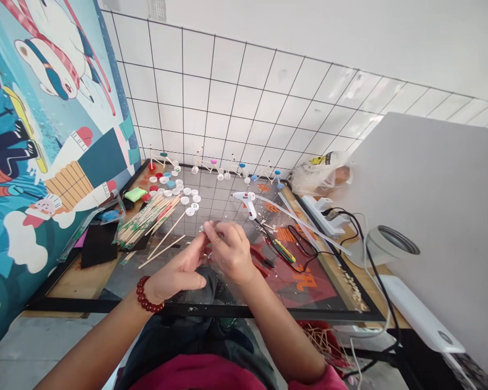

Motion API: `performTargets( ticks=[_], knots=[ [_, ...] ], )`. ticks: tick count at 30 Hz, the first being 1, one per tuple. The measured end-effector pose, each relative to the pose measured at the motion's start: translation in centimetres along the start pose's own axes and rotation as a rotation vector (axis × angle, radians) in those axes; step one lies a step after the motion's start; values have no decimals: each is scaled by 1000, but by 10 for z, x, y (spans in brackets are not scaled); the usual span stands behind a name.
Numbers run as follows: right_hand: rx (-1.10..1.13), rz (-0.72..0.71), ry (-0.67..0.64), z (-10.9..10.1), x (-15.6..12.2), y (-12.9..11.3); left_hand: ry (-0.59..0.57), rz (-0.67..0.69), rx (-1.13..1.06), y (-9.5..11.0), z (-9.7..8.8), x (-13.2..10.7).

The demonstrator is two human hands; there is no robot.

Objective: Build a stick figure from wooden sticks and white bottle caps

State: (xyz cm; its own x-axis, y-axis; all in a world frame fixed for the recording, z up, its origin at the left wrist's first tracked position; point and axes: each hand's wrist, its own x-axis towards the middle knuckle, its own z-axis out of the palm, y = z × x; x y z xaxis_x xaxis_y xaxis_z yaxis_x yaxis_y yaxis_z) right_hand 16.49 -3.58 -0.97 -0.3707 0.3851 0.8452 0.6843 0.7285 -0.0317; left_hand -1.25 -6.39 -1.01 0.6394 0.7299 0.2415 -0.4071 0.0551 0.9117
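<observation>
My left hand (179,273) is over the near middle of the glass tabletop, fingers stretched towards my right hand and thumb held apart. My right hand (231,252) is closed in a pinch, its fingertips against the left fingertips. A tiny whitish-green bit shows where they meet; what the pinch holds is too small and hidden to name. Left of the hands lie bare wooden sticks (162,251) and a bundle of wrapped chopsticks (148,221). White bottle caps (190,211) with holes lie beyond. A white glue gun (246,203) rests behind my right hand.
Small stick-and-cap models (215,165) line the back edge by the wire grid (228,97). Red-handled pliers (261,262) and a yellow-green craft knife (284,250) lie right of the hands. Black cable (305,241) loops towards a white power strip (323,214). A grey-white cup-shaped container (374,246) stands right.
</observation>
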Motion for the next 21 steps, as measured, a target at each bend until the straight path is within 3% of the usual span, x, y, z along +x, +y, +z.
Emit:
performTargets(
  ticks=[6,13,21],
  knots=[
    [-25,95,118,-1,4,1,123,-6,-286,3,7,4],
    [-57,-131,43,2,-2,-15,126,-76,-550,15,17,6],
    [-184,-91,11,-2,0,7,117,-93,-545,5,21,2]
  ],
)
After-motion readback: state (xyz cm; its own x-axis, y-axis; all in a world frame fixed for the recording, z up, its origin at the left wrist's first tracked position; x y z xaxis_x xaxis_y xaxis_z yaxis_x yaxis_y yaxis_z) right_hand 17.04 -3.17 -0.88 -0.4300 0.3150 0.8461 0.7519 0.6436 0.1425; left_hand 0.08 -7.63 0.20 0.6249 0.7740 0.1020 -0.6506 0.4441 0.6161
